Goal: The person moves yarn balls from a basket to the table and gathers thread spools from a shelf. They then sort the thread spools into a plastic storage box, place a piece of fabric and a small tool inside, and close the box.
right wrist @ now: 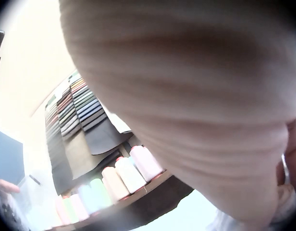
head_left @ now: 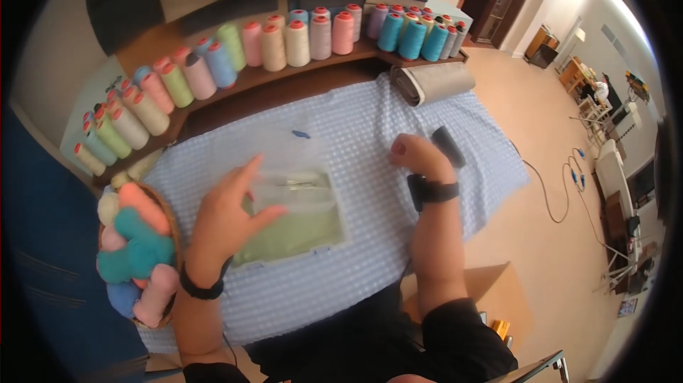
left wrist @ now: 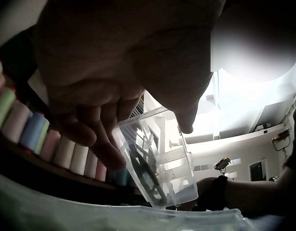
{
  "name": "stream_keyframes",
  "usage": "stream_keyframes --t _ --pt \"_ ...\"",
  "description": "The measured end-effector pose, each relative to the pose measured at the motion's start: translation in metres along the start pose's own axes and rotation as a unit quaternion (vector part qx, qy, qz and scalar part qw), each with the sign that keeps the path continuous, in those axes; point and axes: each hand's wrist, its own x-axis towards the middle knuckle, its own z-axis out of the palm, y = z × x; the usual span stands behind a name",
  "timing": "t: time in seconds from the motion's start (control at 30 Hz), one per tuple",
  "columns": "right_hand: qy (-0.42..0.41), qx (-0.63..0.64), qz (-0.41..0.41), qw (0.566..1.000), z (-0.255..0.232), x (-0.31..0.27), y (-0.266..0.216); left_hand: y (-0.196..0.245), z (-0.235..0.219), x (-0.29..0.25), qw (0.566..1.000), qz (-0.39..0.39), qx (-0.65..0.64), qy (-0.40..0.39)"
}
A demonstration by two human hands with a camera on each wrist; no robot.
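Observation:
My left hand (head_left: 231, 205) reaches over a large clear plastic box (head_left: 345, 230) with pale green material inside. Between its thumb and fingers it holds a small clear case (left wrist: 179, 190), tilted in the left wrist view. Inside the case lies a dark, slim metal tool (left wrist: 147, 175); its exact kind is unclear. The large box's clear lid (head_left: 245, 141) is folded back toward the shelf. My right hand (head_left: 425, 156) hovers over the right part of the cloth with fingers curled, beside a dark grey cylinder (head_left: 448, 147). Nothing sticks out of that hand in the head view.
A blue-and-white checked cloth (head_left: 377, 205) covers the table. At the left edge stands a basket (head_left: 176, 237) of colourful yarn balls. Several thread cones (head_left: 297, 45) line the curved shelf behind. A rolled beige fabric (head_left: 445, 80) lies at the back right.

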Motion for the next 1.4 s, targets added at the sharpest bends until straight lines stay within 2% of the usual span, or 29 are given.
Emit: stream_keyframes --t 0.13,0.23,0.27,0.37,0.4,0.5,0.6,0.7,0.73,0.83,0.93,1.03,1.13,1.33,1.4 --pt "0.000 0.029 -0.008 1.000 -0.001 -0.003 -0.008 0.003 0.001 0.002 0.999 0.037 -0.005 0.027" --pt "0.098 0.036 -0.036 0.994 -0.007 -0.005 -0.023 0.001 0.001 0.002 0.997 0.054 -0.004 0.046" --pt "0.138 0.044 -0.073 0.987 -0.007 -0.006 -0.026 0.000 0.002 0.002 0.997 0.059 -0.003 0.051" --pt "0.160 0.190 -0.142 0.958 -0.017 -0.016 -0.056 -0.001 0.001 0.003 0.995 0.072 0.019 0.073" --pt "0.138 0.188 -0.142 0.962 -0.028 -0.027 -0.078 -0.001 0.001 0.004 0.993 0.080 0.020 0.080" --pt "0.070 0.185 -0.303 0.932 -0.049 -0.042 -0.128 0.000 -0.003 0.005 0.990 0.092 0.024 0.104" --pt "-0.004 0.185 -0.423 0.887 -0.064 -0.052 -0.178 -0.002 -0.005 0.006 0.988 0.089 0.022 0.120" --pt "-0.124 0.178 -0.418 0.882 -0.057 -0.051 -0.200 -0.010 -0.008 0.004 0.989 0.086 0.023 0.116" --pt "-0.134 0.175 -0.419 0.881 -0.049 -0.047 -0.203 -0.010 -0.010 0.002 0.990 0.079 0.027 0.110" --pt "-0.114 0.128 -0.442 0.880 -0.032 -0.033 -0.207 -0.004 -0.014 -0.003 0.993 0.057 0.032 0.101" --pt "-0.137 0.156 -0.421 0.883 -0.029 -0.033 -0.208 0.002 -0.017 -0.001 0.992 0.044 0.033 0.110" --pt "-0.124 0.168 -0.458 0.864 -0.026 -0.027 -0.211 0.002 -0.015 -0.006 0.990 0.045 0.038 0.124" --pt "-0.167 0.184 -0.435 0.866 -0.022 -0.030 -0.216 0.000 -0.010 -0.016 0.988 0.037 0.051 0.142" --pt "-0.129 0.177 -0.482 0.848 -0.005 -0.025 -0.221 -0.016 0.004 -0.037 0.982 0.017 0.032 0.183" --pt "-0.118 0.180 -0.474 0.854 0.001 -0.028 -0.224 -0.017 0.005 -0.040 0.981 0.014 0.027 0.194"
